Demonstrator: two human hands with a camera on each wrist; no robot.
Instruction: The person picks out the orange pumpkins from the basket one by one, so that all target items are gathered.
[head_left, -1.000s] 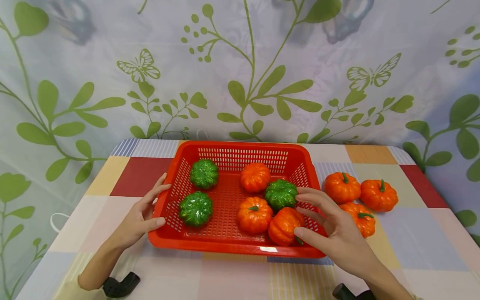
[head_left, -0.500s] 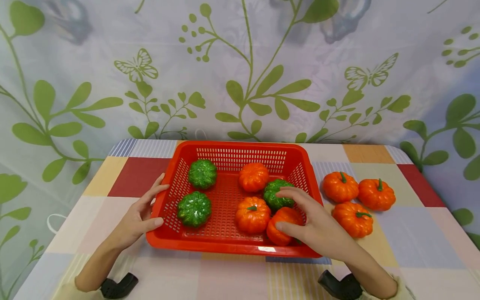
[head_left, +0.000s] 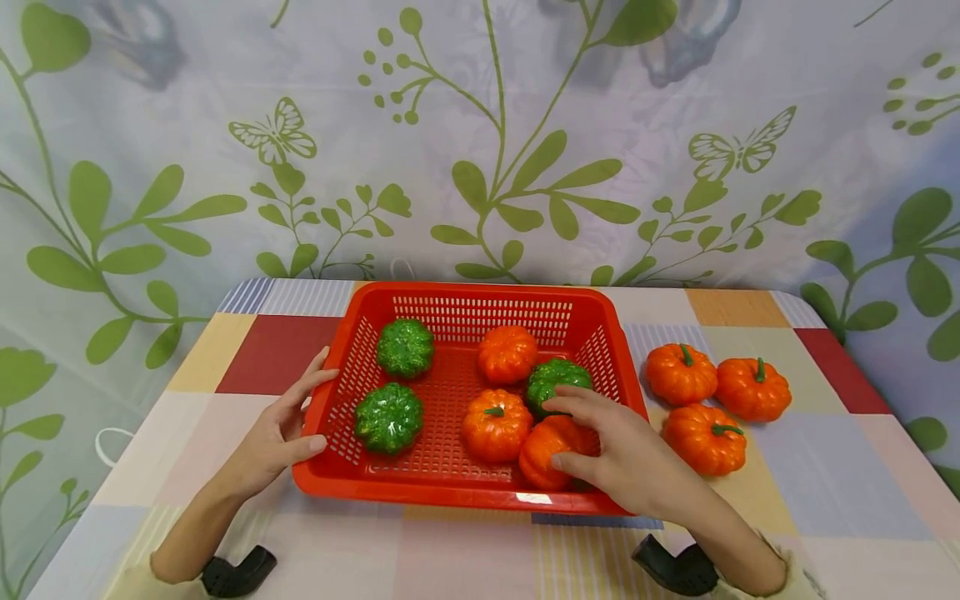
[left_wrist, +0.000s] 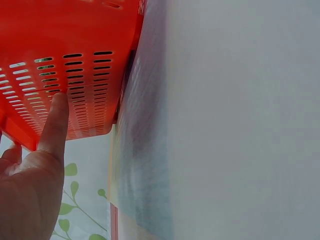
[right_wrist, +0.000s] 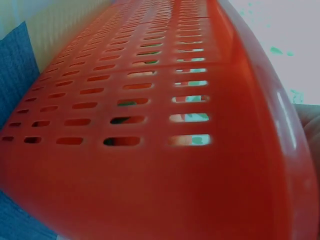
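Note:
A red plastic basket (head_left: pixel 465 496) with slotted walls sits on the table. My left hand (head_left: pixel 273 437) grips its left rim; in the left wrist view a finger (left_wrist: pixel 57 117) lies against the slotted outer wall. My right hand (head_left: pixel 626 454) reaches over the right front corner and holds an orange pumpkin (head_left: pixel 542 457) between thumb and fingers. That pumpkin's right part is hidden by the hand. Another orange pumpkin (head_left: pixel 495 429) is right beside it on the left. Just behind the hand sits a green pumpkin (head_left: pixel 553 379). Only the basket's wall (right_wrist: pixel 240 165) fills the right wrist view.
Two green pumpkins (head_left: pixel 405 347) lie in the basket's left half, and an orange pumpkin (head_left: pixel 507 353) near its back wall. Outside, to the right, three orange pumpkins (head_left: pixel 705 439) stand close together on the checked tablecloth (head_left: pixel 847 475). A leaf-patterned curtain (head_left: pixel 337 108) hangs behind the table.
My right hand has come in leftward over the front right pumpkin. That pumpkin and the orange one beside it have shifted slightly left. My left hand has stayed on the rim.

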